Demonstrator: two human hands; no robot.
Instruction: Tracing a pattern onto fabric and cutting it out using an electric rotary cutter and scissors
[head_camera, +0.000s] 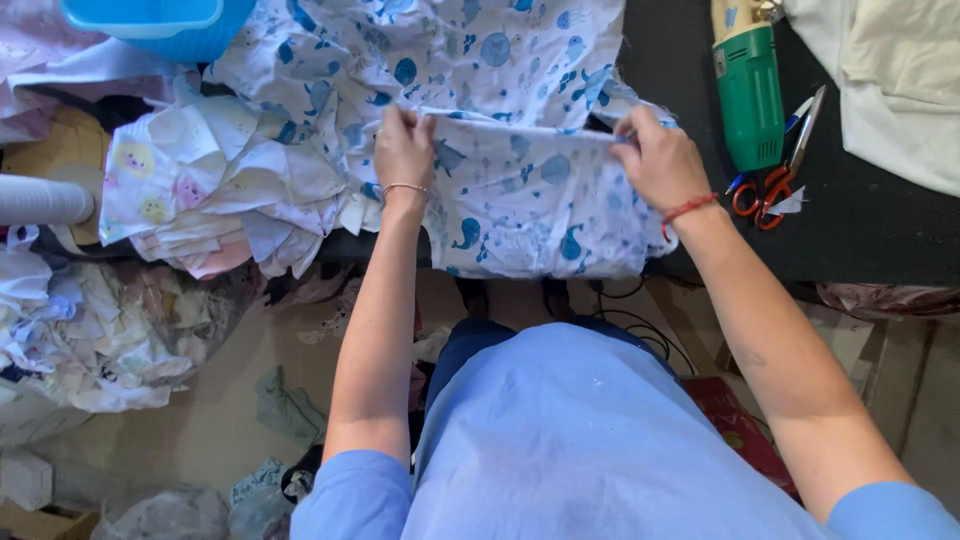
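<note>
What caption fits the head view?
Both hands, left hand and right hand, grip whale-print fabric on the black table.

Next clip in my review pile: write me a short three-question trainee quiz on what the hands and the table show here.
1. True or false: both hands grip the top edge of the whale-print fabric.
2. Which tool lies closest to the right hand? A) the green electric cutter B) the blue tub C) the pile of cut pieces
3. Fill in: the orange-handled scissors lie on the ___ table top.

Key:
1. True; the left hand pinches it as well.
2. A
3. black
</note>
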